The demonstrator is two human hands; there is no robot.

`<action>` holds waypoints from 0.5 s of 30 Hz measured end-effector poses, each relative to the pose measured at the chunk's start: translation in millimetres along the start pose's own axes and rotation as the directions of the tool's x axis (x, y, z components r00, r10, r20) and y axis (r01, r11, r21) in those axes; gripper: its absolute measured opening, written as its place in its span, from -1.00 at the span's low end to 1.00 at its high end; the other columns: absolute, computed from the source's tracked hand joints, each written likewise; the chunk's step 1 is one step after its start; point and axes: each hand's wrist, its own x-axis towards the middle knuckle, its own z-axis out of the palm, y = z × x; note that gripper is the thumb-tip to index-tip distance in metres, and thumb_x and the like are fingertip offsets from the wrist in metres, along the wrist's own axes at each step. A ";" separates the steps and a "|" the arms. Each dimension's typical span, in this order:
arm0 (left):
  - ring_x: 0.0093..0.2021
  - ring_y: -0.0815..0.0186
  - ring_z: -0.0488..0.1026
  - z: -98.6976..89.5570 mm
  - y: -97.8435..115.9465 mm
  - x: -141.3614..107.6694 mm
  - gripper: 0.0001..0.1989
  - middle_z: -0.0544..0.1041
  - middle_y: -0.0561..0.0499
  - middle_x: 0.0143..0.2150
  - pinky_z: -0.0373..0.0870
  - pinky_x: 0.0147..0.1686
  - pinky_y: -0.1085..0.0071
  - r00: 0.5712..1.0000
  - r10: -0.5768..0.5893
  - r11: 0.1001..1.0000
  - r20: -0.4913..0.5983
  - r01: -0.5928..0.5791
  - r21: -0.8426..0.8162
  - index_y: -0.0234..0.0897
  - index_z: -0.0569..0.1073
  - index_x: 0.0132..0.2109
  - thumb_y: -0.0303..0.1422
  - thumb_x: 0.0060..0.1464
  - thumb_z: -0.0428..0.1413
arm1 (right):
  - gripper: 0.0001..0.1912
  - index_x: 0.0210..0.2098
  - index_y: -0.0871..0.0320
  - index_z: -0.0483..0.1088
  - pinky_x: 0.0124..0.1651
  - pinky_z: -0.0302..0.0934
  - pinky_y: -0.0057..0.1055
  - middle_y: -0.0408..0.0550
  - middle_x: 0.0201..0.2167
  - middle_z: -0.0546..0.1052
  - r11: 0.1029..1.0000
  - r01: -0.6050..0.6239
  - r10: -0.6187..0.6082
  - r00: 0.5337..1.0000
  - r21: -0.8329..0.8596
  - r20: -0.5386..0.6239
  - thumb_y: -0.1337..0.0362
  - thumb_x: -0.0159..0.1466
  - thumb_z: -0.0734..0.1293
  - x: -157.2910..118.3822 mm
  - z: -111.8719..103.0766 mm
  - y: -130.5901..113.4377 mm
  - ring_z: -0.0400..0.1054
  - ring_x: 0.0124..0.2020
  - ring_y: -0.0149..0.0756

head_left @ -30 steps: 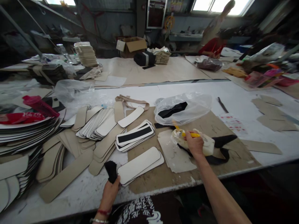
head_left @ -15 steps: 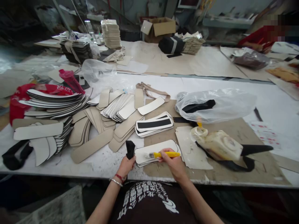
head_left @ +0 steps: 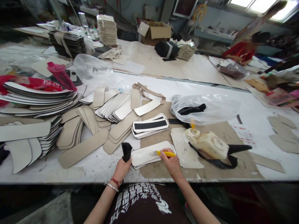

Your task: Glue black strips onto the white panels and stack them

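My right hand (head_left: pixel 171 160) is closed around the yellow handle of a paintbrush (head_left: pixel 165 153). Its bristles touch the top of a small stack of white rounded panels (head_left: pixel 146 154), where a wet, glossy patch shows. A black fabric strip (head_left: pixel 126 150) is gripped in my left hand (head_left: pixel 123 169), whose fingers lie at the stack's left end. Just behind, another stack of white panels (head_left: pixel 150 125) has a black strip along its top. To the right, a stained, cream-coloured plastic container (head_left: pixel 211 144) lies on its side, with a yellow piece at its mouth.
Beige panels (head_left: pixel 83 149) and fanned white panels (head_left: pixel 114 107) spread across the left. A clear plastic bag (head_left: pixel 217 109) with black material lies behind the container. Farther back are a cardboard box (head_left: pixel 155 32) and a person in red (head_left: pixel 240 53).
The brush has moved slightly on the top panel, and the glossy patch looks larger. My left hand still holds the black strip. The camera view has shifted.
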 end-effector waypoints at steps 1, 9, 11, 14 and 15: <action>-0.72 0.46 0.13 0.1 -0.8 0.2 -0.80 0.23 0.15 -0.75 0.06 -0.69 0.53 1.000 0.008 1.000 0.000 -0.008 0.008 -0.32 0.29 -0.48 -0.25 -0.14 0.03 | -0.73 -0.40 0.16 0.33 -0.34 0.19 -0.38 -0.10 -0.52 0.43 0.999 0.018 -0.019 0.999 -0.034 -0.033 0.08 0.15 0.19 2.3 -5.0 3.0 0.32 -0.46 -0.31; -0.69 0.41 0.18 1.2 -4.9 1.4 -0.68 0.25 0.13 -0.73 0.10 -0.67 0.49 0.998 0.047 0.995 -0.047 -0.043 0.085 -0.34 0.34 -0.45 -0.11 -0.17 0.03 | -0.80 -0.41 0.15 0.31 -0.24 0.15 -0.36 -0.07 -0.44 0.39 0.937 0.200 -0.251 0.956 -0.286 -0.152 0.16 0.20 0.16 16.7 -40.8 15.7 0.27 -0.36 -0.31; -0.69 0.40 0.19 1.8 -4.0 0.6 -0.65 0.26 0.13 -0.73 0.11 -0.67 0.48 0.997 0.043 0.995 -0.056 -0.038 0.088 -0.34 0.35 -0.45 -0.09 -0.20 0.03 | -0.82 -0.40 0.15 0.30 -0.23 0.16 -0.36 -0.06 -0.43 0.38 0.920 0.236 -0.298 0.940 -0.313 -0.167 0.19 0.21 0.16 18.2 -46.8 15.6 0.26 -0.35 -0.32; -0.69 0.39 0.20 3.1 -2.7 -1.3 -0.63 0.26 0.12 -0.73 0.11 -0.67 0.47 0.997 0.039 0.996 -0.073 -0.033 0.082 -0.34 0.35 -0.47 -0.07 -0.22 0.04 | -0.83 -0.39 0.15 0.29 -0.22 0.17 -0.35 -0.05 -0.42 0.37 0.899 0.285 -0.353 0.922 -0.333 -0.162 0.21 0.22 0.15 18.6 -53.2 14.1 0.26 -0.34 -0.31; -0.69 0.39 0.20 3.6 -2.6 -2.0 -0.63 0.26 0.12 -0.73 0.12 -0.66 0.47 0.996 0.036 0.996 -0.080 -0.030 0.079 -0.34 0.35 -0.48 -0.06 -0.23 0.05 | -0.83 -0.38 0.15 0.29 -0.21 0.18 -0.34 -0.04 -0.42 0.37 0.893 0.300 -0.365 0.919 -0.335 -0.150 0.23 0.22 0.14 18.3 -54.9 13.6 0.26 -0.33 -0.31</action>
